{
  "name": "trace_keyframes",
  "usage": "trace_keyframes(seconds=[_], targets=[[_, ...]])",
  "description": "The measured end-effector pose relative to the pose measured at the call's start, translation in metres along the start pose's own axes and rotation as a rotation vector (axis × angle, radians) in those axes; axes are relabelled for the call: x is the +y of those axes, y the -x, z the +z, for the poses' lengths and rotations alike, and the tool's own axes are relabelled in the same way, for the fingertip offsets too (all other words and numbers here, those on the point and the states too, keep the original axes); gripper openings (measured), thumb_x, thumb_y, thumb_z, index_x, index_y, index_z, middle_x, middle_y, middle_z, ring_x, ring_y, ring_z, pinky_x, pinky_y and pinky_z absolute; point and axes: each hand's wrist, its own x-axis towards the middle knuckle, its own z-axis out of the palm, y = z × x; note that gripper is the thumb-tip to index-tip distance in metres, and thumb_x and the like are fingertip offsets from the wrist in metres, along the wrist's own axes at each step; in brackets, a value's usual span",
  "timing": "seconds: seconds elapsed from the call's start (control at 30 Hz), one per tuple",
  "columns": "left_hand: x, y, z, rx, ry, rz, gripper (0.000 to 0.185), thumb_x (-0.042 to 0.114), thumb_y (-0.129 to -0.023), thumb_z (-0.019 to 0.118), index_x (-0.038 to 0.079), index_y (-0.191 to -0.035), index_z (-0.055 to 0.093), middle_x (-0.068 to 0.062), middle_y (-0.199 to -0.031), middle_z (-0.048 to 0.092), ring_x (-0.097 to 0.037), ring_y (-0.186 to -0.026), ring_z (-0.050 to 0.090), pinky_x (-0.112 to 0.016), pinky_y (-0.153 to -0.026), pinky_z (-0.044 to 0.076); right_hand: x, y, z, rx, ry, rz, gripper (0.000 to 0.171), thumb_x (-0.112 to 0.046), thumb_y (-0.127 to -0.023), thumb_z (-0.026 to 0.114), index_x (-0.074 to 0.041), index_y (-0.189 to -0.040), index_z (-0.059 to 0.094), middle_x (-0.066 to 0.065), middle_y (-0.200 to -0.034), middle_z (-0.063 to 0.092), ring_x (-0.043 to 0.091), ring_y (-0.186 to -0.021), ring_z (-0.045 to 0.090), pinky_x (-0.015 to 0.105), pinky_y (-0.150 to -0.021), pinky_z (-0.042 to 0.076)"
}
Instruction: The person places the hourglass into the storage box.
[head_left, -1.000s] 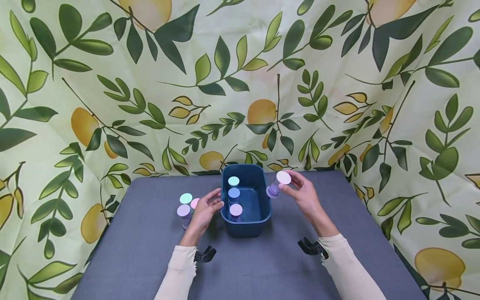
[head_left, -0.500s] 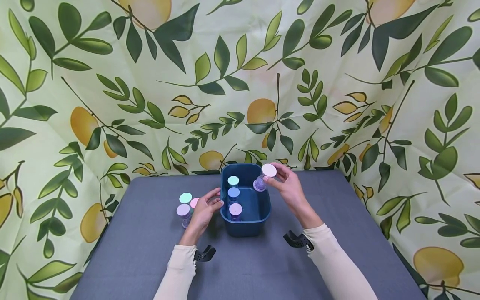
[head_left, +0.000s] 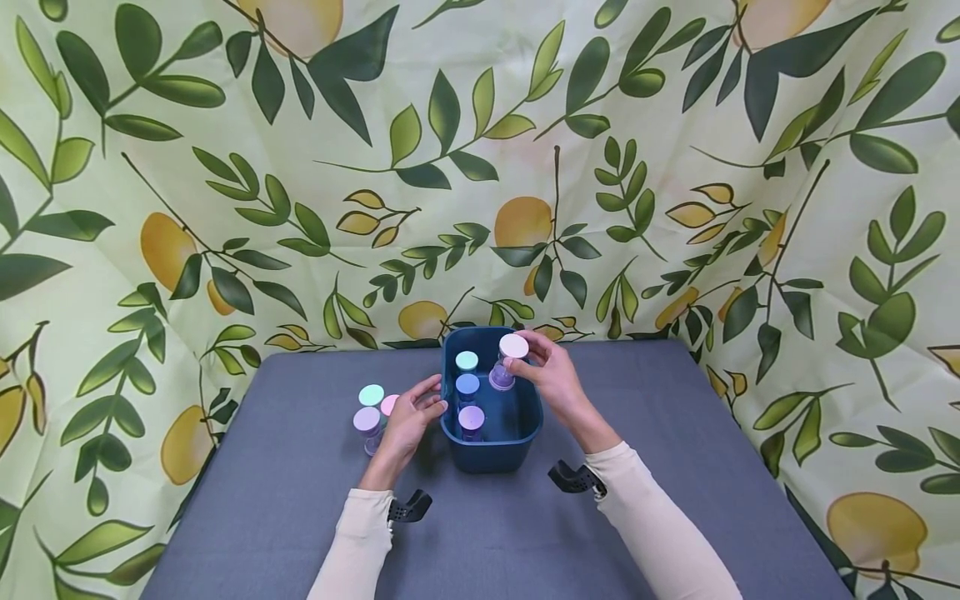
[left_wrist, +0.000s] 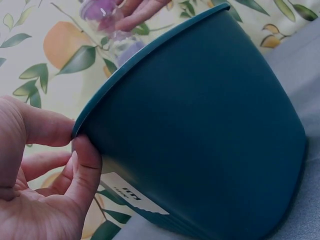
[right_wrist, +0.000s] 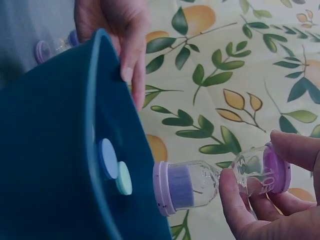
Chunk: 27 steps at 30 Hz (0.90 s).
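Grey table (head_left: 300,500), leafy lemon backdrop (head_left: 225,167); left hand (head_left: 408,421) pinches bin (head_left: 525,433), right hand (head_left: 551,379) pinches jar (head_left: 508,361).

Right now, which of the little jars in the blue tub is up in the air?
The pale pink-lidded jar, held by the right hand over the tub. The green-, blue- and purple-lidded jars stand on the tub's floor.

Hidden and cut-off parts

From my head view, the bin (head_left: 491,433) wall hides the lower bodies of the bottles inside; my left hand (head_left: 408,421) partly covers the pink-lidded bottle (head_left: 389,406); the bin's white label (left_wrist: 135,194) is too blurred to read.
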Motion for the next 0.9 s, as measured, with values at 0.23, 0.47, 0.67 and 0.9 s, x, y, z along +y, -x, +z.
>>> trace_keyframes(seconds=[0.23, 0.47, 0.67, 0.9], targets=[[0.000, 0.000, 0.000, 0.000, 0.003, -0.002, 0.050, 0.005, -0.091, 0.064, 0.013, -0.140, 0.055, -0.013, -0.136, 0.056, -0.022, -0.113, 0.059, -0.044, -0.104, 0.048, 0.012, 0.000, 0.005, -0.006, 0.048, 0.041, 0.054, -0.012, -0.086, 0.074, -0.009, -0.136, 0.054, 0.015, -0.137, 0.055, 0.033, -0.134, 0.047, 0.053, -0.113, 0.037], [0.000, 0.000, 0.000, -0.001, 0.002, -0.001, 0.051, 0.005, -0.091, 0.064, 0.013, -0.140, 0.054, -0.012, -0.137, 0.055, -0.022, -0.113, 0.059, -0.044, -0.105, 0.047, 0.022, 0.001, 0.009, -0.012, 0.068, 0.062, 0.052, -0.011, -0.085, 0.075, -0.009, -0.133, 0.056, 0.015, -0.134, 0.058, 0.033, -0.130, 0.052, 0.052, -0.110, 0.041], [0.000, 0.000, 0.000, 0.001, 0.007, 0.001, 0.051, 0.004, -0.091, 0.064, 0.013, -0.140, 0.054, -0.012, -0.137, 0.055, -0.022, -0.115, 0.058, -0.043, -0.104, 0.048, 0.026, -0.004, 0.014, -0.008, 0.060, 0.073, 0.050, -0.010, -0.085, 0.075, -0.008, -0.132, 0.056, 0.015, -0.132, 0.059, 0.031, -0.124, 0.055, 0.051, -0.109, 0.042], [0.001, 0.001, 0.000, 0.001, 0.019, -0.007, 0.050, 0.004, -0.090, 0.065, 0.012, -0.139, 0.056, -0.012, -0.136, 0.056, -0.022, -0.113, 0.058, -0.043, -0.103, 0.049, 0.030, -0.016, 0.021, 0.026, 0.000, 0.098, 0.047, -0.007, -0.087, 0.072, -0.006, -0.131, 0.055, 0.017, -0.128, 0.062, 0.026, -0.112, 0.061, 0.045, -0.104, 0.048]])
